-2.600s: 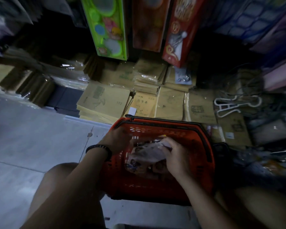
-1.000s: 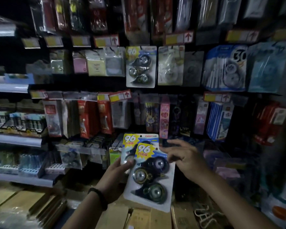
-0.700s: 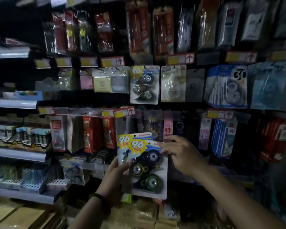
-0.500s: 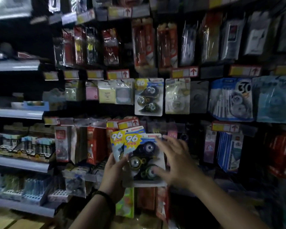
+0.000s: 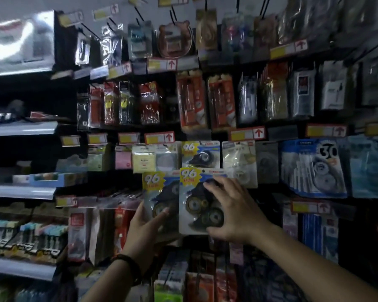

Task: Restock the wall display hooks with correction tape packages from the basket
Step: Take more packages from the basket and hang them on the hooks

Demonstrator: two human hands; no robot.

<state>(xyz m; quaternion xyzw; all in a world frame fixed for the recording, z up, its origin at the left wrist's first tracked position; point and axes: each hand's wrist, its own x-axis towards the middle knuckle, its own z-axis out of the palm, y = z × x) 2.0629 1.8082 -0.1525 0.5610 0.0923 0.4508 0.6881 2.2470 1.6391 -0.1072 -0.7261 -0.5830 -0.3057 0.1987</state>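
The white-carded correction tape package with a yellow 96 burst (image 5: 194, 205) stood upright just below a hanging package of the same print (image 5: 200, 154), apparently so its top hole could meet that hook. The right hand (image 5: 234, 210) clasped it, fingers (image 5: 218, 188) spread over the blister and thumb under the lower edge. The left hand (image 5: 146, 227) gripped a second matching package (image 5: 159, 188) just beside it, thumb across its front, likely the next to hang.

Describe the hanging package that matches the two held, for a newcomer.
On the wall display, find the blue 30 pack's row. The hanging package sits above the held package in the right hand. Unlike pale neighbours, it bears a yellow 96 burst.
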